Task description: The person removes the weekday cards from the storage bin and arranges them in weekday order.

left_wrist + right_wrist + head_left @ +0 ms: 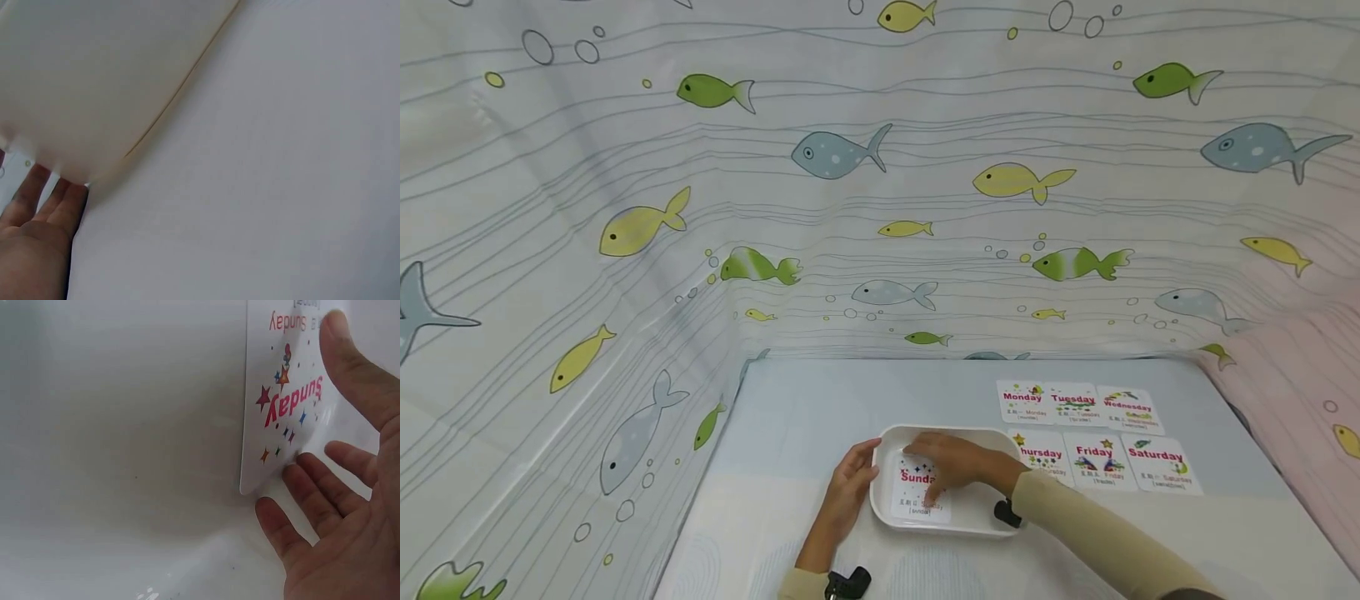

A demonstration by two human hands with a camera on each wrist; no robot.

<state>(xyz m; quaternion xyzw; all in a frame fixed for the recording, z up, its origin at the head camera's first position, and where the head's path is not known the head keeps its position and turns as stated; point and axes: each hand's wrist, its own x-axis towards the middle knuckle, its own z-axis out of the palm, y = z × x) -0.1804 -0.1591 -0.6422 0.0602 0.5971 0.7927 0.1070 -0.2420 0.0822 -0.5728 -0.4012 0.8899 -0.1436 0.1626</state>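
Observation:
A white tray [973, 523] sits on the table, with a white "Sunday" card [904, 500] in its left part. My left hand [844, 492] is at the tray's left end, its fingertips and thumb touching the rim. In the left wrist view, its fingers reach the pale tray wall [112, 75]. My right hand [955, 462] reaches over the tray from the right, partly covering the card. Seen from the right wrist, the fingers are spread, with several fingertips close to one edge of the Sunday card [284, 400] and the thumb [340, 337] by its opposite end.
Right of the tray, day cards lie in two rows: Monday [1024, 410], Tuesday [1072, 412] and Wednesday [1127, 421] behind, Thursday [1047, 471], Friday [1099, 473] and Saturday [1159, 477] in front. Fish-patterned cloth [947, 208] surrounds the table [790, 408].

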